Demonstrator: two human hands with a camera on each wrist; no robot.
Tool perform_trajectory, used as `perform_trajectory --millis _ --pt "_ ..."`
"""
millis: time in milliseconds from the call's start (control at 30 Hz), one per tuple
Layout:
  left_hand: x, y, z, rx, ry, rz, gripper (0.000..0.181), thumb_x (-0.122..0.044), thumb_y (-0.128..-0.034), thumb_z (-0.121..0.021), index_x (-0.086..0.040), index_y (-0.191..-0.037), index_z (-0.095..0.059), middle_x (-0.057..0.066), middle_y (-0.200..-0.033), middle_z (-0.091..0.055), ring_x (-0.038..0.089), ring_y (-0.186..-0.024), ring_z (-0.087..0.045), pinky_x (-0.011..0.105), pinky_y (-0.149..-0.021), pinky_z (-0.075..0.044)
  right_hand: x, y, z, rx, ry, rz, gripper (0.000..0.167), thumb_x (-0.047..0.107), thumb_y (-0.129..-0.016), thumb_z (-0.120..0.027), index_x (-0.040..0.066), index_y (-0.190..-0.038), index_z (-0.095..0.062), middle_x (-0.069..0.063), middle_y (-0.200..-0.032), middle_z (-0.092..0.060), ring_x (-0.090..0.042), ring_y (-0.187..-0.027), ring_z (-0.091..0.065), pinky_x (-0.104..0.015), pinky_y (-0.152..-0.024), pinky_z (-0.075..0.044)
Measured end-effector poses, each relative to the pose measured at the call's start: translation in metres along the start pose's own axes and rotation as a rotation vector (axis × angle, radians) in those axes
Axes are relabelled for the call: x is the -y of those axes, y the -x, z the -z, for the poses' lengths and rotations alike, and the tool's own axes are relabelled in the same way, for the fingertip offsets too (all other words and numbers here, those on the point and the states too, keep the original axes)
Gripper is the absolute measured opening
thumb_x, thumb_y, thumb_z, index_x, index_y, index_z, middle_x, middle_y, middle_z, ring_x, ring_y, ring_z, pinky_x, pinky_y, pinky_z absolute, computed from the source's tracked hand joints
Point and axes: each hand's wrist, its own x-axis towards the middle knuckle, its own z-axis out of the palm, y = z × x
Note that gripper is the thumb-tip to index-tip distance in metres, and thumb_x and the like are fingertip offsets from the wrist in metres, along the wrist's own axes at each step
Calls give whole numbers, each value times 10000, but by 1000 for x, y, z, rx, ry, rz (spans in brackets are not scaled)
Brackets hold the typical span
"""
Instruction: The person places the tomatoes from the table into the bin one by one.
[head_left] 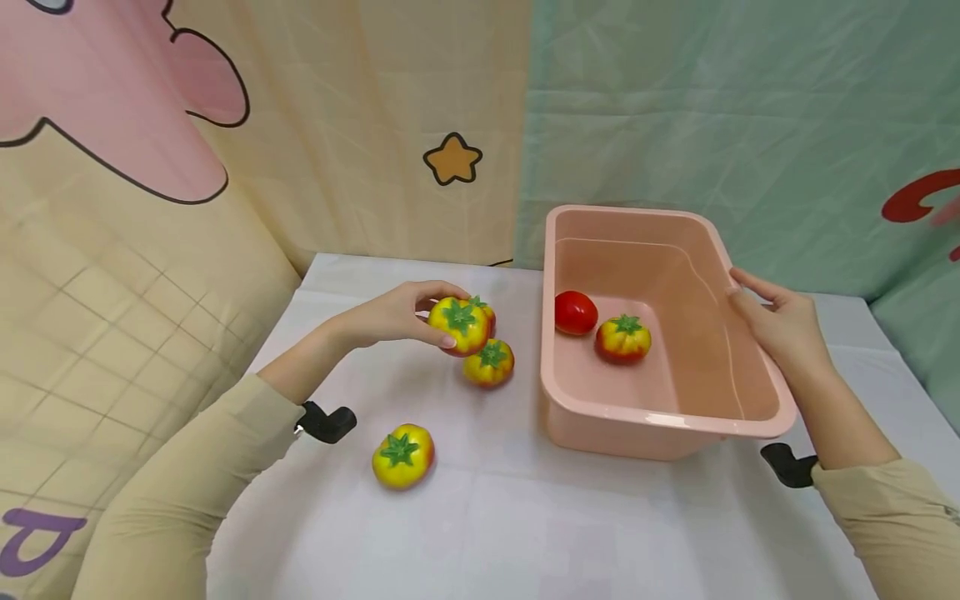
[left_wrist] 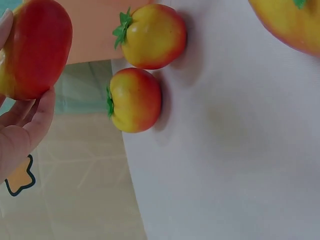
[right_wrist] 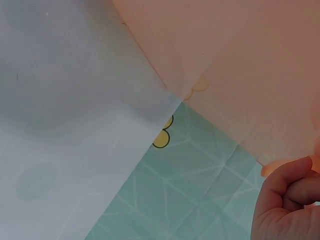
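Note:
My left hand (head_left: 393, 317) holds a yellow-and-red artificial tomato (head_left: 457, 323) with a green leafy top, raised over the table. Its red underside faces the left wrist view. Two similar tomatoes rest on the cloth just beyond: one (head_left: 489, 365) in plain sight, the other (head_left: 487, 312) partly hidden behind the held one in the head view. Nearer the front lies another tomato (head_left: 403, 456). On the right, my right hand (head_left: 783, 329) grips the rim of a pink plastic tub (head_left: 671, 423). Inside the tub are a yellow-and-red tomato (head_left: 623, 340) and a smooth red fruit (head_left: 575, 312).
A white cloth (head_left: 480, 525) covers the table. Printed curtains (head_left: 637, 108) hang close along its back edge and left side. Black wrist-camera mounts (head_left: 327, 422) stick out near both sleeves.

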Motion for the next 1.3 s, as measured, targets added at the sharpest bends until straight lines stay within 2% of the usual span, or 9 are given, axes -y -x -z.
perform_trajectory --millis 167,433,667,800,1033,1300 --pt "-10 -4 2 -50 -26 6 569 -179 -796 -745 -137 -1307 -498 41 -1274 -502 239 -1070 -518 335 -842 -507 0 0 -1 3 -9 0 619 438 -906 -538 146 -1427 -373 289 -673 -579 33 -621 -615 -184 -548 -512" --pt "-30 -17 -1 -128 -31 32 622 -232 -790 -747 -140 -1342 -474 49 -1275 -498 246 -1134 -481 400 -922 -453 1 1 2 15 1 -20 638 459 -901 -536 158 -1434 -358 284 -667 -587 37 -622 -612 -182 -549 -510" --pt "-51 -31 -5 -203 -18 40 589 -233 -788 -745 -153 -1318 -501 32 -1256 -502 252 -1085 -483 384 -861 -486 1 2 3 8 8 -16 620 446 -911 -520 157 -1435 -358 297 -700 -560 46 -642 -610 -183 -559 -514" --pt "-60 -37 -8 -200 -19 29 595 -232 -790 -742 -156 -1326 -496 29 -1263 -500 245 -1088 -483 357 -852 -490 1 2 2 10 -3 -24 630 453 -908 -524 158 -1438 -351 291 -700 -566 44 -643 -613 -183 -561 -516" --pt "-68 -48 -12 -174 4 -33 588 -232 -792 -740 -158 -1324 -498 14 -1268 -503 232 -1072 -493 337 -837 -492 3 1 -1 0 -4 -9 619 446 -910 -523 155 -1432 -362 290 -685 -575 49 -639 -612 -176 -561 -512" --pt "-81 -61 -17 -145 -10 -120 563 -222 -796 -735 -158 -1308 -510 -7 -1213 -539 184 -1040 -529 306 -839 -496 4 1 -2 -1 -5 -15 621 449 -910 -520 155 -1433 -361 291 -677 -576 45 -635 -614 -175 -562 -513"
